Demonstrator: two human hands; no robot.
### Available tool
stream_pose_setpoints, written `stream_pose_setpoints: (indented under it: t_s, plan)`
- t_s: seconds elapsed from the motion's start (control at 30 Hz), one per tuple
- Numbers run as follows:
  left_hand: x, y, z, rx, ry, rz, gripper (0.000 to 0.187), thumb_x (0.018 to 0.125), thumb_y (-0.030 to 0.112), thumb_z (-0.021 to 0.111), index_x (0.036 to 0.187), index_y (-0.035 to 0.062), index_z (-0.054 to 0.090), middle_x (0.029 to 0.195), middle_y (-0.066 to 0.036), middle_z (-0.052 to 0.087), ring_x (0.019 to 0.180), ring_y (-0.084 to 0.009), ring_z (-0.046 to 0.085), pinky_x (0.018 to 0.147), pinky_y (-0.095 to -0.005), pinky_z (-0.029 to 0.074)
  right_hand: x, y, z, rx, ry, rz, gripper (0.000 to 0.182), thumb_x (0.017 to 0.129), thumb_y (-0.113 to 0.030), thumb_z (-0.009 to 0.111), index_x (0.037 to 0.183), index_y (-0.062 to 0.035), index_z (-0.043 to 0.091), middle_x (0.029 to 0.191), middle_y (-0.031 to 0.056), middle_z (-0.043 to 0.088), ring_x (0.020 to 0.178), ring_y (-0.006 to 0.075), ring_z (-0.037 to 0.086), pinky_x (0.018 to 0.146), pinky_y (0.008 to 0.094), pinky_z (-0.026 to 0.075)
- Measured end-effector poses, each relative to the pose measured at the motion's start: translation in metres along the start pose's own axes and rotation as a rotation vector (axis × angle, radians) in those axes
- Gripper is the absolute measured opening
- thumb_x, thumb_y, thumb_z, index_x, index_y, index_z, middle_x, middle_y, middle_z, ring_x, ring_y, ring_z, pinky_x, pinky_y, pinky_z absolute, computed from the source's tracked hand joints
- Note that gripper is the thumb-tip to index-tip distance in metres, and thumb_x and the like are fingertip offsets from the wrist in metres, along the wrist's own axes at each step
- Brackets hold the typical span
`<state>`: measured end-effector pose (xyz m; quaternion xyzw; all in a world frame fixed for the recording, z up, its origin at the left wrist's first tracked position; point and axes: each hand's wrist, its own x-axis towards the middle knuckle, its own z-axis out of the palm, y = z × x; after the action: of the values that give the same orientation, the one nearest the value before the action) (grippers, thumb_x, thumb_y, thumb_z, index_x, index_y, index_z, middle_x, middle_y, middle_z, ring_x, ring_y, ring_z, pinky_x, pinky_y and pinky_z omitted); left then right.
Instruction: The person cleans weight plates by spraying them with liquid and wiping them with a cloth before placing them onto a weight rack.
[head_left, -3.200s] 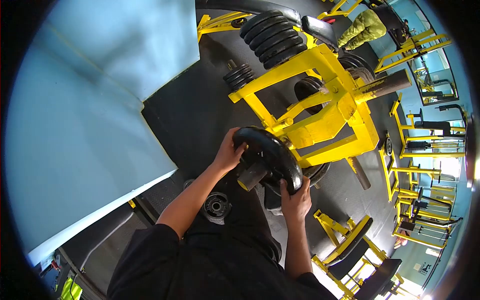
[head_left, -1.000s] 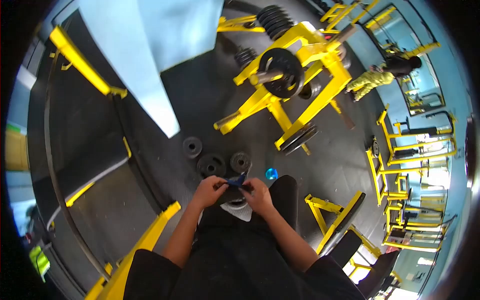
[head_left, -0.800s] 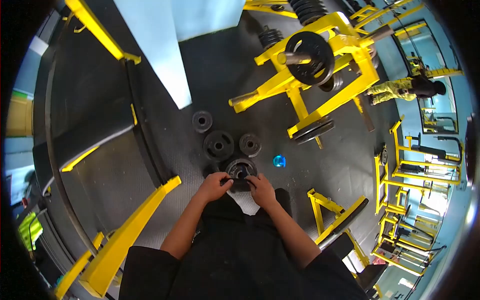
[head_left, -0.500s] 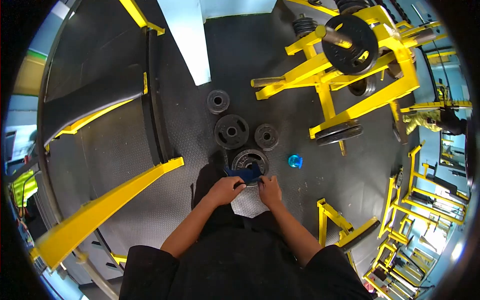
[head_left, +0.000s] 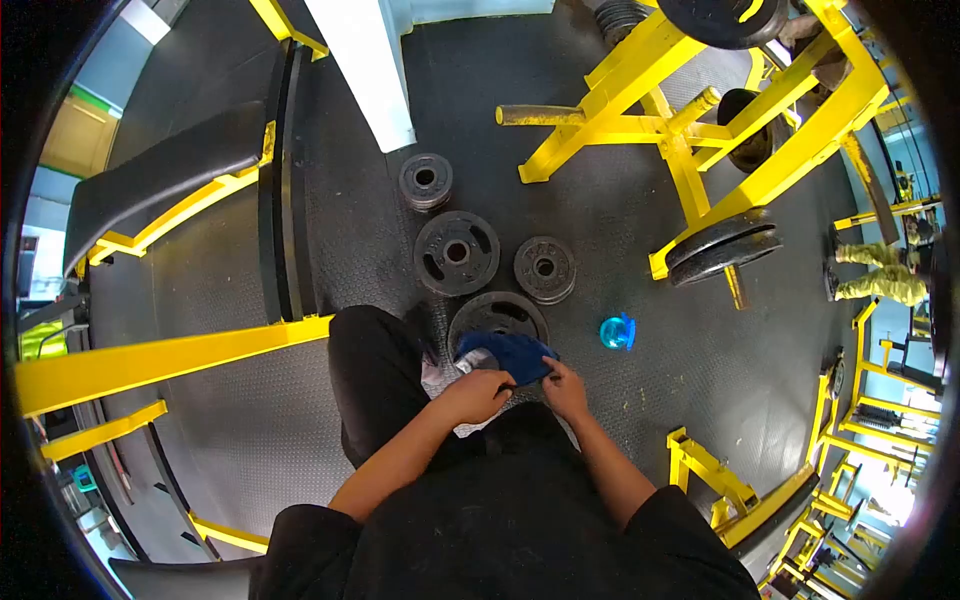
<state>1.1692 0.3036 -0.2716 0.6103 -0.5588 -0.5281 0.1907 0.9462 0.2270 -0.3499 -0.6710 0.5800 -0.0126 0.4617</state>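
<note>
A dark blue cloth (head_left: 512,354) is pinched between my two hands, with a pale patch at its left side. My left hand (head_left: 474,398) has its fingers closed on the cloth's lower left edge. At the right edge, my right hand (head_left: 566,391) grips it between thumb and fingers. Just beyond and partly under the cloth lies a black weight plate (head_left: 498,312). Farther out are a larger plate (head_left: 440,238), a small stack of plates (head_left: 425,180) and another stack (head_left: 546,268). A blue bottle (head_left: 616,332) sits on the floor right of my hands.
A yellow plate-loaded machine (head_left: 620,125) stands at upper right. On the left are a black bench (head_left: 180,175) and a yellow beam (head_left: 170,358). A white pillar (head_left: 365,70) rises ahead. Another person's legs (head_left: 880,272) show at far right.
My view has come lower and nearer to the plates, and my bent left knee now shows. The cloth has shifted and spread a little, with both hands still on it.
</note>
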Motion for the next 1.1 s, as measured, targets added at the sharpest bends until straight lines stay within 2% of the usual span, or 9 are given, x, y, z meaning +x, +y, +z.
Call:
stream_pose_setpoints:
  t_s: [0.13,0.27,0.33,0.43,0.53,0.7,0.8,0.93,1.1]
  plan:
    - [0.024,-0.010,0.027,0.130,-0.039,0.020,0.029,0.092,0.016,0.055,0.114,0.0001,0.065,0.109,-0.021,0.067,0.103,-0.0387,0.063,0.088,-0.0460,0.049,0.021,0.056,0.009,-0.015,-0.062,-0.180,0.059,0.081,-0.018,0.069,0.137,-0.0096,0.052,0.101,0.0193,0.068,0.090,0.0336,0.068,0.084,0.0416,0.053]
    - [0.022,0.017,0.030,0.052,0.233,-0.018,0.025,0.092,0.016,0.056,0.110,0.0013,0.066,0.102,-0.020,0.068,0.094,-0.0361,0.066,0.081,-0.0430,0.051,0.030,0.102,-0.014,0.131,-0.005,0.063,0.073,0.081,-0.022,0.074,0.144,-0.0088,0.040,0.122,0.0222,0.060,0.105,0.0374,0.061,0.094,0.0446,0.049]
    - [0.017,0.029,0.026,-0.065,0.416,-0.233,0.025,0.090,0.015,0.055,0.103,-0.0033,0.066,0.099,-0.023,0.067,0.096,-0.0390,0.064,0.084,-0.0432,0.050,0.053,0.170,-0.009,-0.043,0.499,0.150,0.087,0.075,-0.022,0.080,0.147,-0.0120,0.033,0.141,0.0255,0.043,0.123,0.0372,0.051,0.100,0.0467,0.045]
    - [0.009,0.018,0.029,-0.152,0.652,-0.373,0.023,0.091,0.014,0.056,0.103,-0.0037,0.064,0.093,-0.019,0.068,0.085,-0.0291,0.067,0.077,-0.0376,0.052,0.078,0.185,-0.051,0.040,0.559,0.247,0.092,0.074,-0.025,0.083,0.148,-0.0133,0.032,0.149,0.0282,0.029,0.136,0.0379,0.036,0.107,0.0479,0.038]
    - [-0.012,-0.009,0.036,-0.479,0.851,-0.482,0.021,0.095,0.012,0.052,0.110,-0.0007,0.060,0.086,-0.010,0.063,0.068,-0.0174,0.063,0.066,-0.0316,0.052,0.110,0.207,-0.069,0.052,0.553,0.387,0.084,0.076,-0.025,0.082,0.146,-0.0118,0.037,0.143,0.0236,0.043,0.130,0.0360,0.045,0.104,0.0466,0.041]
    - [-0.038,0.014,0.030,-0.648,1.187,-0.515,0.038,0.095,-0.002,0.039,0.132,0.0041,0.038,0.099,-0.015,0.057,0.073,-0.0177,0.065,0.063,-0.0280,0.051,0.161,0.265,-0.058,0.163,0.523,0.321,0.038,0.088,-0.022,0.069,0.122,-0.0068,0.063,0.112,0.0169,0.069,0.102,0.0347,0.066,0.088,0.0448,0.051]
    - [-0.039,0.019,0.037,-0.630,1.278,-0.495,0.045,0.093,-0.005,0.036,0.136,0.0061,0.030,0.102,-0.017,0.055,0.077,-0.0188,0.067,0.066,-0.0280,0.052,0.156,0.253,-0.068,-0.012,0.444,0.112,0.034,0.091,-0.023,0.062,0.120,-0.0056,0.064,0.102,0.0206,0.068,0.091,0.0377,0.066,0.081,0.0471,0.051]
    - [-0.033,0.005,0.056,-0.663,1.357,-0.505,0.043,0.092,-0.006,0.035,0.129,0.0008,0.055,0.123,-0.015,0.059,0.094,-0.0177,0.068,0.076,-0.0273,0.054,0.127,0.204,-0.081,-0.161,0.333,-0.244,0.033,0.091,-0.024,0.064,0.117,-0.0039,0.066,0.100,0.0211,0.068,0.088,0.0371,0.065,0.080,0.0458,0.052]
    - [0.012,0.001,0.102,-0.617,1.163,-0.602,0.051,0.091,0.002,0.059,0.140,0.0027,0.045,0.138,-0.014,0.047,0.084,-0.0142,0.063,0.060,-0.0240,0.053,0.045,0.091,-0.104,-0.024,0.004,-0.472,0.033,0.085,-0.025,0.068,0.110,-0.0044,0.067,0.089,0.0182,0.066,0.081,0.0354,0.065,0.076,0.0468,0.051]
